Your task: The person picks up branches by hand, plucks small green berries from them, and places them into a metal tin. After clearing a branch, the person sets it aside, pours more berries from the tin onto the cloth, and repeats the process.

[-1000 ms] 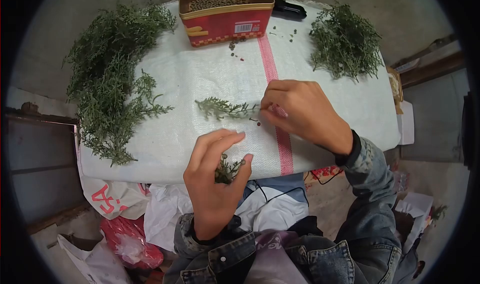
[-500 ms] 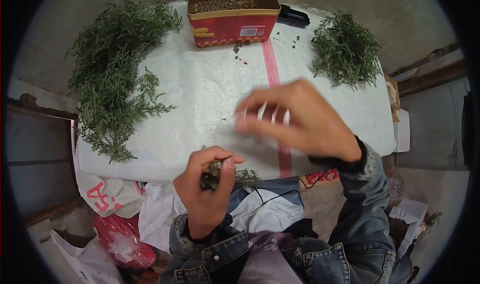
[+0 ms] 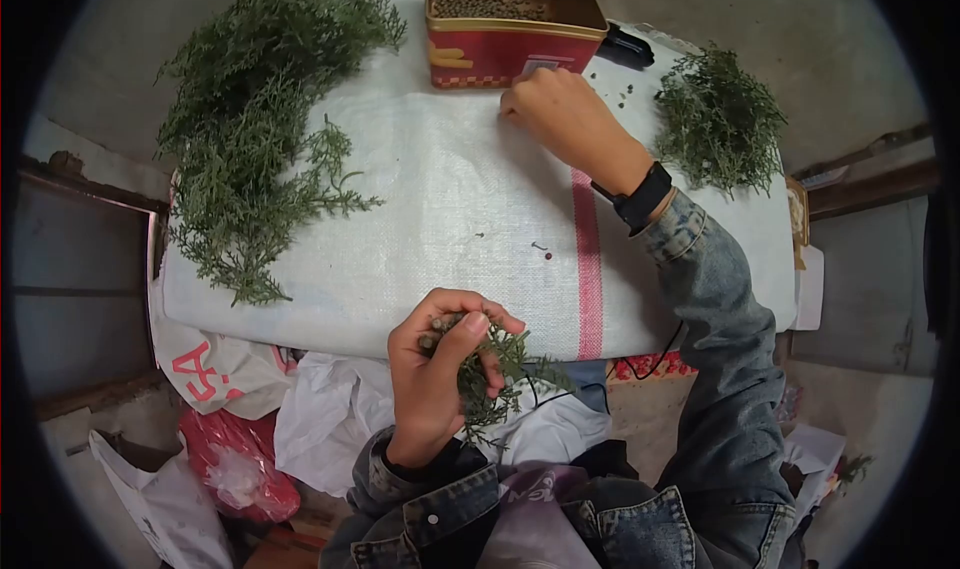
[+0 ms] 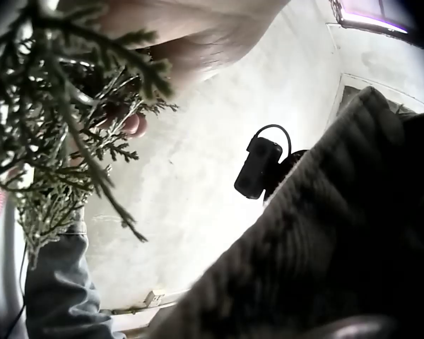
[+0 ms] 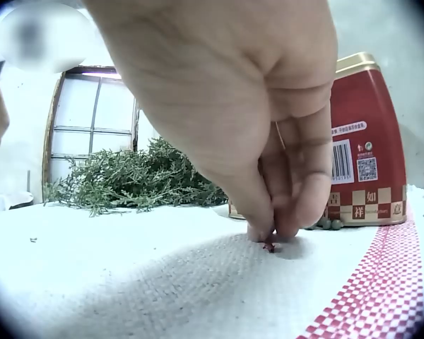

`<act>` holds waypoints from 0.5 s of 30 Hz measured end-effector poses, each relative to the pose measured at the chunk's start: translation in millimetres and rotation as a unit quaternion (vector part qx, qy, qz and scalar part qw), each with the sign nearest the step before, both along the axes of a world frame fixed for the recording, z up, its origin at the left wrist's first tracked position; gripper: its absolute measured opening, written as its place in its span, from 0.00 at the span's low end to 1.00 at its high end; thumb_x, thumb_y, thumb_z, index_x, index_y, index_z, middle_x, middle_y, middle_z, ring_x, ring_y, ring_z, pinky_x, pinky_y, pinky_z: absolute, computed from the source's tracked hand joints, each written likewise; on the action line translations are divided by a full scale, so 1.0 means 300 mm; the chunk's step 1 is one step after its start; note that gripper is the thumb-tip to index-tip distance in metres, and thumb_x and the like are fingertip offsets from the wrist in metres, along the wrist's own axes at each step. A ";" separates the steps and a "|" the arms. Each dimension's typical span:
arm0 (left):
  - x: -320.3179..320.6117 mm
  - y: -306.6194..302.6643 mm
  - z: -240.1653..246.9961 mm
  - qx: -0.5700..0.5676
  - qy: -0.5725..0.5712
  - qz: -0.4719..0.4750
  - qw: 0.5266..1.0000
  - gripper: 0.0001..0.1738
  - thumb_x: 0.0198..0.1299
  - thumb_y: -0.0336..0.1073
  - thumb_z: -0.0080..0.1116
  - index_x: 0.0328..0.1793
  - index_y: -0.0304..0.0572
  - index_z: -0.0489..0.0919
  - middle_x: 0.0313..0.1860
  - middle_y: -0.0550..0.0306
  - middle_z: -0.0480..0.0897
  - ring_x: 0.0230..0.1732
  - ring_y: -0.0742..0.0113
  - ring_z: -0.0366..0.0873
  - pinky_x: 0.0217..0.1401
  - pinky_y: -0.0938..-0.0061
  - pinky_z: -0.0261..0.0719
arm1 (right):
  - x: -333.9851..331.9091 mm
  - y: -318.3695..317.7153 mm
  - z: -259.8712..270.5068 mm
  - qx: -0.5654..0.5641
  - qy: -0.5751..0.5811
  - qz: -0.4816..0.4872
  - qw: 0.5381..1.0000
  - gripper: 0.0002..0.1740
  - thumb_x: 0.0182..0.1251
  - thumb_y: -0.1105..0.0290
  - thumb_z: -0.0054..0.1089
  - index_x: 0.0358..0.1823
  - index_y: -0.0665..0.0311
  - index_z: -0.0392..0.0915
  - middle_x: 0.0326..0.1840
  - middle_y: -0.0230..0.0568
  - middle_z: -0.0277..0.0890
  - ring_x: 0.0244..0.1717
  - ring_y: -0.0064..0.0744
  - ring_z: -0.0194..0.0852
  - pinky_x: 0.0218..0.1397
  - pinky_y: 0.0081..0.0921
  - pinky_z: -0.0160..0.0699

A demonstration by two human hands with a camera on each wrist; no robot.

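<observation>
In the head view, my left hand (image 3: pixel 428 389) holds evergreen sprigs (image 3: pixel 496 394) at the near edge of the white woven sack (image 3: pixel 420 209), with several small round cones (image 3: pixel 430 337) showing by the thumb. In the left wrist view those sprigs fill the left side. My right hand (image 3: pixel 565 119) reaches across to the front foot of a red tin (image 3: pixel 475 54). The right wrist view shows its thumb and fingertips pinched together at a small dark-red bit (image 5: pixel 269 247) on the sack. Small round green cones (image 5: pixel 331 224) lie just behind these fingers, at the tin's base.
A large heap of evergreen branches (image 3: pixel 250 119) lies on the left, a smaller one (image 3: pixel 722 119) on the right. Many small round cones (image 3: pixel 485 8) are in the tin. Beside it is a black object (image 3: pixel 628 47). A tiny reddish bit (image 3: pixel 548 256) lies mid-sack.
The sprig that lay mid-sack is gone from there, and my left hand now holds more greenery. My right hand has moved from mid-sack up to the tin's foot.
</observation>
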State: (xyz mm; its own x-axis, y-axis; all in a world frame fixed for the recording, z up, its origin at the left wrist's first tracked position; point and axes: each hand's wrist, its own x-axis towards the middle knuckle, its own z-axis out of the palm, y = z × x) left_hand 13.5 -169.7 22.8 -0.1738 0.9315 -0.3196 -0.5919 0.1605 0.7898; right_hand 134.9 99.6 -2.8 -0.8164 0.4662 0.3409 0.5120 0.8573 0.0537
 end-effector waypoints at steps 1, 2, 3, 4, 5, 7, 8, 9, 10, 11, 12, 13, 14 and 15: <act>-0.002 -0.002 -0.003 -0.003 -0.006 0.004 1.000 0.06 0.69 0.31 0.49 0.45 0.34 0.73 0.36 0.42 0.83 0.18 0.74 0.74 0.18 0.80 0.74 | -0.006 -0.006 -0.006 -0.005 -0.002 0.004 1.000 0.05 0.56 0.73 0.66 0.34 0.65 0.84 0.32 0.46 0.82 0.36 0.48 0.80 0.41 0.40 0.79; -0.003 -0.002 -0.006 -0.005 -0.011 0.007 1.000 0.06 0.69 0.31 0.49 0.45 0.34 0.73 0.36 0.42 0.83 0.18 0.73 0.74 0.18 0.79 0.74 | -0.009 -0.007 -0.008 -0.008 -0.005 -0.004 1.000 0.05 0.56 0.73 0.66 0.33 0.66 0.84 0.31 0.46 0.81 0.34 0.47 0.81 0.40 0.39 0.79; -0.002 0.002 -0.008 -0.004 -0.016 0.009 1.000 0.06 0.69 0.31 0.49 0.45 0.34 0.73 0.36 0.41 0.83 0.17 0.72 0.74 0.18 0.79 0.74 | -0.007 -0.003 -0.005 -0.009 -0.008 -0.013 1.000 0.05 0.55 0.73 0.66 0.33 0.66 0.83 0.29 0.46 0.81 0.33 0.46 0.81 0.39 0.38 0.80; 0.001 0.003 -0.008 -0.006 -0.017 0.008 1.000 0.06 0.69 0.31 0.49 0.45 0.34 0.73 0.36 0.41 0.83 0.17 0.72 0.74 0.18 0.79 0.74 | 0.000 -0.003 0.002 -0.010 -0.011 -0.025 1.000 0.05 0.55 0.73 0.67 0.32 0.67 0.83 0.28 0.45 0.81 0.32 0.45 0.82 0.38 0.37 0.80; 0.004 0.002 -0.006 -0.003 -0.021 0.010 1.000 0.06 0.69 0.31 0.49 0.44 0.34 0.73 0.36 0.41 0.83 0.17 0.71 0.73 0.17 0.78 0.74 | 0.009 -0.015 0.024 -0.013 -0.011 -0.027 0.999 0.05 0.55 0.73 0.67 0.32 0.67 0.83 0.28 0.45 0.81 0.32 0.45 0.82 0.38 0.37 0.80; 0.005 0.003 -0.004 0.006 -0.027 0.016 0.999 0.06 0.69 0.31 0.50 0.43 0.34 0.73 0.36 0.40 0.83 0.16 0.70 0.73 0.17 0.78 0.74 | 0.019 -0.067 0.109 -0.139 0.048 0.001 0.989 0.06 0.53 0.74 0.67 0.32 0.68 0.82 0.26 0.45 0.80 0.29 0.41 0.82 0.36 0.32 0.80; 0.006 0.005 -0.002 0.003 -0.027 0.019 0.999 0.06 0.69 0.31 0.50 0.43 0.34 0.73 0.36 0.40 0.83 0.16 0.70 0.73 0.17 0.78 0.74 | 0.021 -0.099 0.155 -0.203 0.075 0.019 0.976 0.07 0.52 0.74 0.67 0.31 0.68 0.82 0.24 0.45 0.80 0.28 0.38 0.83 0.35 0.30 0.81; 0.007 0.007 0.002 0.000 -0.012 0.018 1.000 0.07 0.69 0.32 0.50 0.43 0.35 0.72 0.36 0.40 0.83 0.16 0.70 0.73 0.18 0.78 0.74 | 0.027 -0.149 0.209 -0.247 0.098 0.019 0.964 0.07 0.51 0.74 0.67 0.31 0.69 0.81 0.25 0.43 0.81 0.28 0.33 0.83 0.34 0.26 0.80; 0.010 0.007 0.006 -0.003 0.002 0.017 1.000 0.07 0.68 0.32 0.50 0.43 0.35 0.72 0.36 0.40 0.83 0.16 0.70 0.73 0.18 0.77 0.74 | 0.040 -0.209 0.258 -0.292 0.120 0.017 0.949 0.07 0.50 0.75 0.67 0.31 0.69 0.81 0.25 0.41 0.82 0.27 0.28 0.83 0.33 0.23 0.79; 0.014 0.011 0.009 -0.004 0.016 0.014 1.000 0.07 0.68 0.33 0.50 0.43 0.35 0.71 0.36 0.40 0.83 0.17 0.69 0.73 0.18 0.77 0.73 | 0.054 -0.262 0.294 -0.293 0.118 0.018 0.949 0.07 0.50 0.75 0.67 0.31 0.69 0.81 0.25 0.41 0.82 0.27 0.28 0.83 0.33 0.23 0.79; 0.019 0.014 0.011 -0.003 0.015 0.014 1.000 0.07 0.68 0.33 0.50 0.43 0.35 0.71 0.36 0.40 0.83 0.17 0.69 0.73 0.18 0.77 0.73 | 0.071 -0.314 0.326 -0.368 0.159 0.018 0.916 0.05 0.53 0.76 0.67 0.30 0.70 0.82 0.27 0.42 0.83 0.29 0.26 0.84 0.34 0.22 0.80; 0.026 0.017 0.012 -0.004 -0.001 0.019 1.000 0.07 0.68 0.33 0.50 0.44 0.36 0.71 0.36 0.40 0.83 0.17 0.69 0.73 0.19 0.77 0.73 | 0.088 -0.358 0.340 -0.440 0.197 0.017 0.876 0.04 0.56 0.77 0.66 0.29 0.70 0.82 0.29 0.42 0.85 0.31 0.25 0.84 0.35 0.21 0.80; 0.032 0.019 0.014 -0.004 -0.017 0.026 1.000 0.07 0.68 0.33 0.51 0.45 0.36 0.70 0.36 0.41 0.83 0.18 0.70 0.73 0.20 0.78 0.73 | 0.103 -0.392 0.340 -0.439 0.196 0.017 0.877 0.04 0.56 0.77 0.66 0.29 0.70 0.82 0.29 0.42 0.85 0.31 0.25 0.84 0.35 0.21 0.80; 0.035 0.021 0.017 -0.004 -0.031 0.033 0.999 0.08 0.68 0.34 0.51 0.45 0.37 0.70 0.36 0.41 0.83 0.19 0.70 0.73 0.21 0.78 0.73 | 0.117 -0.422 0.336 -0.492 0.236 0.015 0.838 0.03 0.59 0.77 0.65 0.32 0.71 0.82 0.31 0.43 0.85 0.33 0.24 0.84 0.36 0.21 0.81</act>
State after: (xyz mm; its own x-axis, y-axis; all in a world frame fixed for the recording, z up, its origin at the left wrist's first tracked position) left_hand 24.1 -163.4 27.9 -0.2138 0.9162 -0.3389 -0.6496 0.1258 0.7498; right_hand 169.9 -26.9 98.0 -0.7144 0.6937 0.0922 0.2551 0.3808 -0.8888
